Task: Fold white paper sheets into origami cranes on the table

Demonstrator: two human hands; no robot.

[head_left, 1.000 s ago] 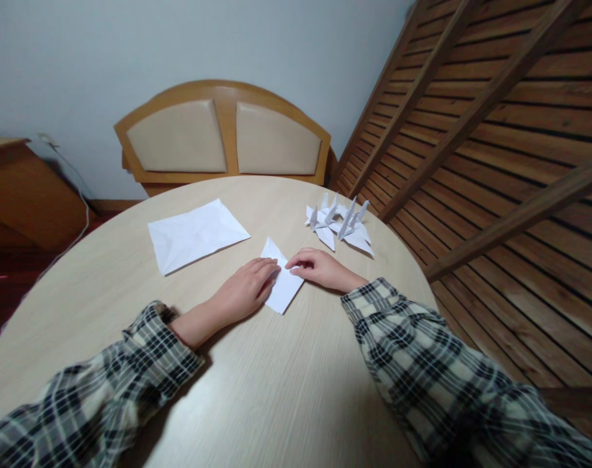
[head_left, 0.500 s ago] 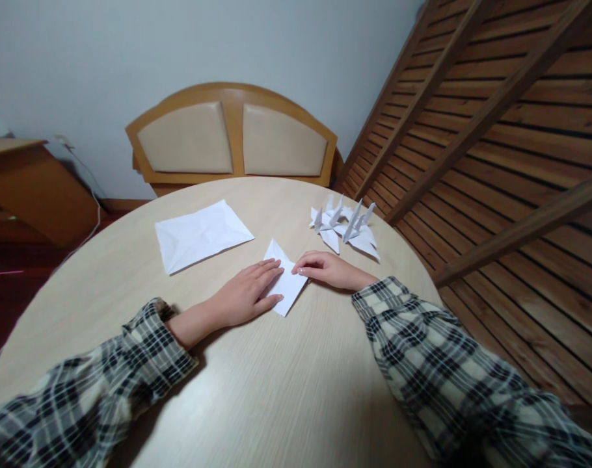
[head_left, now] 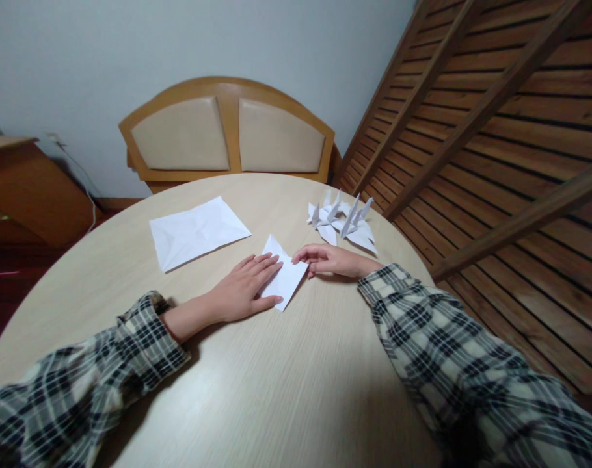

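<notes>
A folded white paper [head_left: 287, 276] lies on the round pale wood table [head_left: 276, 390]. My left hand [head_left: 247, 289] lies flat on the paper's left half, fingers stretched out, pressing it down. My right hand [head_left: 328, 260] rests at the paper's right edge with its fingers curled, the fingertips touching that edge. Both arms wear plaid sleeves.
A flat white sheet [head_left: 196, 231] lies at the table's far left. Several folded white paper cranes [head_left: 342, 221] sit at the far right near the table's edge. A wooden chair with padded back [head_left: 228, 133] stands behind the table. Slatted wooden panels [head_left: 496, 130] rise on the right.
My left hand has flattened and slid a little further onto the paper. My right hand has drawn slightly right, to the paper's edge. The view shifted slightly.
</notes>
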